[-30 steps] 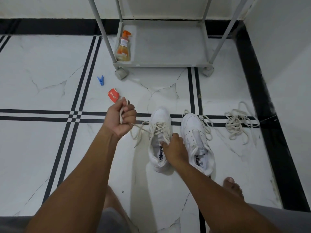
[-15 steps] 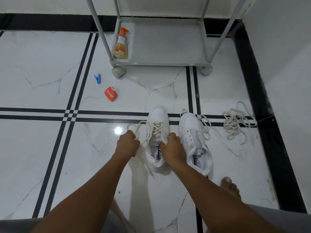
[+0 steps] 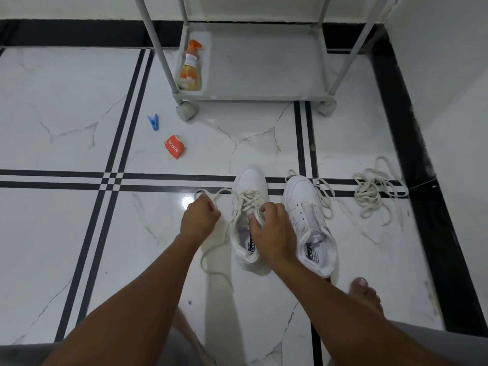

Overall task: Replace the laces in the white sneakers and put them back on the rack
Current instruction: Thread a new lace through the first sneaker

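While our left hand (image 3: 202, 216) fists the lace (image 3: 247, 199) taut, our right hand's (image 3: 269, 231) fingers (image 3: 257, 216) pinch it at the left sneaker's (image 3: 249, 220) eyelets, so we can thread it.

A corner of a home, seen at floor level: glossy white marble-look floor tiles (image 3: 66, 122) with black inlay lines meet plain white walls (image 3: 449, 62) above a black skirting band. A grey wheeled rack (image 3: 261, 97) stands against the wall, a bottle of orange spray cleaner (image 3: 190, 68) on its bottom shelf. A blue clothes peg (image 3: 153, 121), a crumpled red sachet (image 3: 174, 146), white sneakers (image 3: 303, 196) and loose laces (image 3: 375, 191) lie on the floor beside a bare foot (image 3: 365, 294).
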The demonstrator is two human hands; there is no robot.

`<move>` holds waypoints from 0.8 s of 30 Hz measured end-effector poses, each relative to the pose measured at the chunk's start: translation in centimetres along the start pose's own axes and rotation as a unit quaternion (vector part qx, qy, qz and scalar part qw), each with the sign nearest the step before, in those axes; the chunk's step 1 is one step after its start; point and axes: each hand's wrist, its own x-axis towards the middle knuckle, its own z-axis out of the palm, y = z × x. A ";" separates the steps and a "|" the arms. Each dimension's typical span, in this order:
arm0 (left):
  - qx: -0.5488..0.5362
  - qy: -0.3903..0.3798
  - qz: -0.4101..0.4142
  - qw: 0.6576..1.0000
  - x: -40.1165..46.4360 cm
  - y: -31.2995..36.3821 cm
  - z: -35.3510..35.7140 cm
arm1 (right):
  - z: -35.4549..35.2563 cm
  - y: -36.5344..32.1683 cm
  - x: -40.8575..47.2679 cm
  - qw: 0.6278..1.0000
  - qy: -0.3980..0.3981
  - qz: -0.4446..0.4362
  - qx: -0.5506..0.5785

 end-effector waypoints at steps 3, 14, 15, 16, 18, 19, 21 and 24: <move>-0.226 -0.045 -0.022 0.973 -0.1 2.3 -2.9 | -0.1 0.0 0.0 0.999 -0.018 0.014 0.034; -0.081 -0.084 0.191 0.975 -1.3 6.3 -4.5 | -1.4 0.6 1.2 0.964 -0.071 0.154 0.205; -0.051 -0.076 0.214 0.973 -1.5 6.3 -4.0 | -1.6 0.7 1.3 0.959 -0.074 0.165 0.217; -0.038 -0.073 0.231 0.969 -1.9 6.3 -3.5 | -1.6 0.8 1.5 0.955 -0.077 0.174 0.228; -0.029 -0.075 0.246 0.966 -2.8 6.5 -2.6 | -1.6 1.1 1.7 0.944 -0.083 0.198 0.251; -0.020 -0.078 0.244 0.967 -3.3 6.7 -2.1 | -1.6 1.2 1.8 0.939 -0.084 0.209 0.261; -0.003 -0.081 0.230 0.970 -4.1 6.8 -1.2 | -1.6 1.3 2.0 0.932 -0.087 0.221 0.275; 0.004 -0.060 0.211 0.976 -4.7 6.9 -0.4 | -1.6 1.3 1.9 0.931 -0.097 0.220 0.273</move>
